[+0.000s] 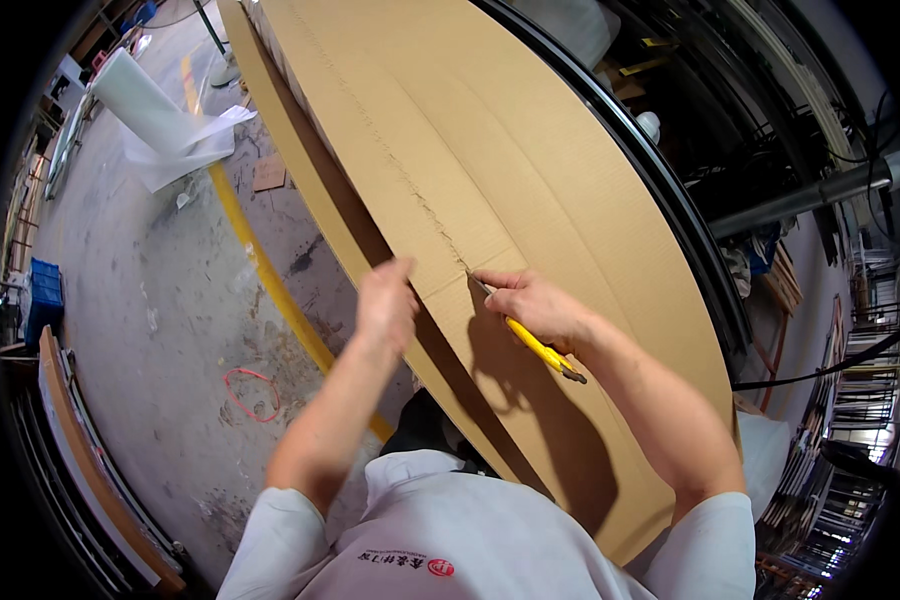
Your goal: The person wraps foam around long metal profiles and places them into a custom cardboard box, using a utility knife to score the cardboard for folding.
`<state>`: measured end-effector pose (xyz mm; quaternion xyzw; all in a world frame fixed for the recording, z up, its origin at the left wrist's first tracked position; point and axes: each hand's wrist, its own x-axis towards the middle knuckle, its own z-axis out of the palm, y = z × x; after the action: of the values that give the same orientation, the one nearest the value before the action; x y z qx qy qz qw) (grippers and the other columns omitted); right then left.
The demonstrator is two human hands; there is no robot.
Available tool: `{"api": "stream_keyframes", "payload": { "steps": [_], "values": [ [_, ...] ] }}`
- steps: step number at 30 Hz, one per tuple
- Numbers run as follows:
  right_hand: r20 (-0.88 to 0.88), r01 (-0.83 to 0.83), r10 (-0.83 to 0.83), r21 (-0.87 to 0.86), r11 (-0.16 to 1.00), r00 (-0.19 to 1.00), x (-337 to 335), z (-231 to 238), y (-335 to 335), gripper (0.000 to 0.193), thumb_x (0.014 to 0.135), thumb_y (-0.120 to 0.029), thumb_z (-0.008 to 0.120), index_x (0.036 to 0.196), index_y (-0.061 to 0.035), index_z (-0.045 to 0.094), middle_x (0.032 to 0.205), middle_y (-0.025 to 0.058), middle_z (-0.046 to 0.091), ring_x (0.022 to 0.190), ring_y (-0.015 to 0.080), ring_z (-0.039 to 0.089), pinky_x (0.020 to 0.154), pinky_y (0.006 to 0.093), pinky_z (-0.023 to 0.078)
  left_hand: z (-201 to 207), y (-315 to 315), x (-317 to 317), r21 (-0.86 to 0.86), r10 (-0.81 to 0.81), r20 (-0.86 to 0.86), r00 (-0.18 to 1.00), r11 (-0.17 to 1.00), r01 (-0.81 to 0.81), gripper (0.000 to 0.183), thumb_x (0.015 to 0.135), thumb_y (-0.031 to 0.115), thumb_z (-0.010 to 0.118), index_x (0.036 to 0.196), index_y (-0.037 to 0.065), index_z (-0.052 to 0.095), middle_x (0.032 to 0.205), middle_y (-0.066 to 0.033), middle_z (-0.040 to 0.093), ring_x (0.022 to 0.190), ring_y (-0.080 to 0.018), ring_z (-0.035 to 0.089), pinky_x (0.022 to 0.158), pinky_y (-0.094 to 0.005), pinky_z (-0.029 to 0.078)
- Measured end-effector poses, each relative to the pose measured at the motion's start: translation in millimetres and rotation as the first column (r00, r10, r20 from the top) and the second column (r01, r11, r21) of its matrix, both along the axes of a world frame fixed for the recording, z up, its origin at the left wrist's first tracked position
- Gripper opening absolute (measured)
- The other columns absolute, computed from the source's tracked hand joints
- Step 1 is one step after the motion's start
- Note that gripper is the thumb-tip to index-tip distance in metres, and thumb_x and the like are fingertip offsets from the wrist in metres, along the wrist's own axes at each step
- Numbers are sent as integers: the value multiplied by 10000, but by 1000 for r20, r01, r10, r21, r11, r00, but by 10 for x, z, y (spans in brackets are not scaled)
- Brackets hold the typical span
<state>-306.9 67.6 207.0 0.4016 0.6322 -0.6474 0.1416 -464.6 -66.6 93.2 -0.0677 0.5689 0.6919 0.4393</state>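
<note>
A large brown cardboard sheet [560,230] lies long before me, with a jagged cut line [410,185] running down it toward my hands. My right hand [538,308] is closed round a yellow utility knife [538,345], whose blade meets the cardboard at the near end of that line. The knife's dark-tipped handle sticks out below my palm. To its left, my left hand [388,305] is over the folded side flap [355,245] by the sheet's left edge. It is smeared by motion, so its fingers cannot be read.
Dark metal profiles [660,185] run along the sheet's right side. A roll of white foam wrap [140,95] stands on the grey floor at the far left, near a yellow floor line [260,260]. A red cord loop [253,394] and a blue crate [44,295] are farther left.
</note>
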Motion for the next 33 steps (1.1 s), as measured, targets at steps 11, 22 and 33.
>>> {"api": "stream_keyframes", "payload": {
  "steps": [11,22,33],
  "values": [
    [33,-101,98,113,988,995,573,-1,-250,566,961,-109,549,1525,-74,524,660,-46,512,566,71,490,511,257,414,-227,-7,880,263,180,127,975,942,-208,82,905,8,700,904,51,629,954,-40,690,893,-138,622,865,-334,500],
    [77,-113,108,64,992,991,2264,87,-765,614,922,-153,553,1529,-70,511,759,11,578,680,113,510,653,292,475,-221,25,890,274,217,73,973,934,-229,151,931,14,650,1077,-18,634,1111,-133,703,1035,-280,675,944,-453,551],
    [30,-95,96,-19,995,995,2302,-79,-660,580,949,-141,581,1525,-94,532,674,-36,514,600,75,474,542,272,411,-56,-761,2809,200,14,243,970,978,-64,239,976,37,609,1207,-20,627,1208,-131,690,1131,-280,659,987,-440,536]
  ]
}}
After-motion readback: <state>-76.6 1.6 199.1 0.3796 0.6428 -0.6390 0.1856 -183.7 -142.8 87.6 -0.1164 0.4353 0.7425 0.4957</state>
